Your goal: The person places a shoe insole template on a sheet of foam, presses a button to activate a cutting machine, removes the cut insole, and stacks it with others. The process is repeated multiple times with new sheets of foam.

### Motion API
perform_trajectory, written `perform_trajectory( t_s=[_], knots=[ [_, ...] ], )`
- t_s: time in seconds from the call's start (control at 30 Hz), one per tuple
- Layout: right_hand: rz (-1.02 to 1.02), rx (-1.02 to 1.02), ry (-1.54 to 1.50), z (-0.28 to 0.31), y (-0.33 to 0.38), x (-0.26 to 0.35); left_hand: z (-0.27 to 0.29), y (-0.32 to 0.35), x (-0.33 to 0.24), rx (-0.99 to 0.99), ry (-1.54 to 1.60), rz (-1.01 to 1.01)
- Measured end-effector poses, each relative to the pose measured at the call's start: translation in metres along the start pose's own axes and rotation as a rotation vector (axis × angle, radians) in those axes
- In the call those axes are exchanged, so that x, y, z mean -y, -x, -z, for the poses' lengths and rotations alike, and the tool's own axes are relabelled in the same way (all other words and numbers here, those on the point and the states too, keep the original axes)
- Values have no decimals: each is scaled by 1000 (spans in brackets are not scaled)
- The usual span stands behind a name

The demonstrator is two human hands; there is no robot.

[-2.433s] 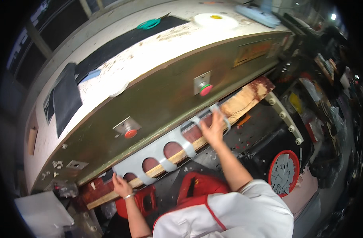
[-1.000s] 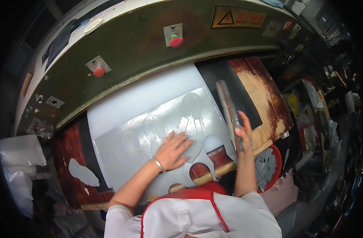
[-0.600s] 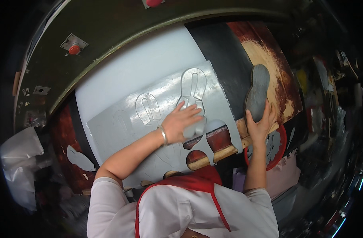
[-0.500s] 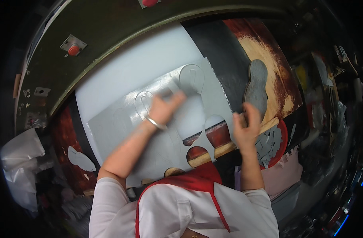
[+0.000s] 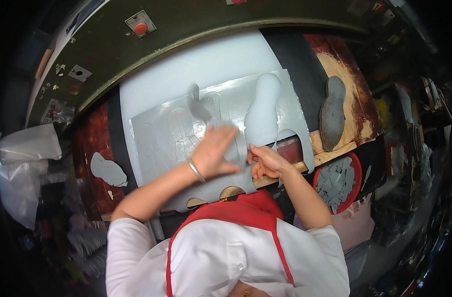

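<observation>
A grey sheet (image 5: 166,133) with sole-shaped outlines lies on the white cutting board (image 5: 201,64) under the press. One sole-shaped hole (image 5: 263,111) in it shows the white board. My left hand (image 5: 213,151) is over the sheet's middle, blurred by motion, fingers together and pointing right; a bracelet is on the wrist. My right hand (image 5: 265,161) is closed on a narrow strip of the sheet at its near edge, just below the hole. The two hands almost touch.
A cut grey sole piece (image 5: 332,111) lies on the worn wooden surface at the right. A red bin (image 5: 354,163) holds several grey pieces. Another grey piece (image 5: 107,171) lies at the left, beside a white plastic bag (image 5: 23,168). The green press head (image 5: 186,24) has red buttons.
My right hand has left the sole piece on the wooden surface and come back to the sheet's near edge. My left hand slid down the sheet toward it.
</observation>
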State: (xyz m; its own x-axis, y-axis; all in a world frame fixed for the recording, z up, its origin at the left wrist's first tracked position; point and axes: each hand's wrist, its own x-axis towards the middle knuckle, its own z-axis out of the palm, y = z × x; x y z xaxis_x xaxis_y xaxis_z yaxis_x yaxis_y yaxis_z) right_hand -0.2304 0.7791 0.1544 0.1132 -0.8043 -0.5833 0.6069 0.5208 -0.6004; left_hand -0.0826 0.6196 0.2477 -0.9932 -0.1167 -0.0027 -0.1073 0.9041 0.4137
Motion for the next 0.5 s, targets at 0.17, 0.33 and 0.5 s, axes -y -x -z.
perform_trajectory(
  t_s=[0.17,0.33,0.5],
  knots=[
    [55,275,-400,10,-13,-5,-51,31,34,11,69,-208],
    [209,211,-413,-4,-9,-7,-29,12,54,-33,241,-198],
    [537,-444,343,-35,20,-5,81,-17,92,-472,848,310]
  ],
)
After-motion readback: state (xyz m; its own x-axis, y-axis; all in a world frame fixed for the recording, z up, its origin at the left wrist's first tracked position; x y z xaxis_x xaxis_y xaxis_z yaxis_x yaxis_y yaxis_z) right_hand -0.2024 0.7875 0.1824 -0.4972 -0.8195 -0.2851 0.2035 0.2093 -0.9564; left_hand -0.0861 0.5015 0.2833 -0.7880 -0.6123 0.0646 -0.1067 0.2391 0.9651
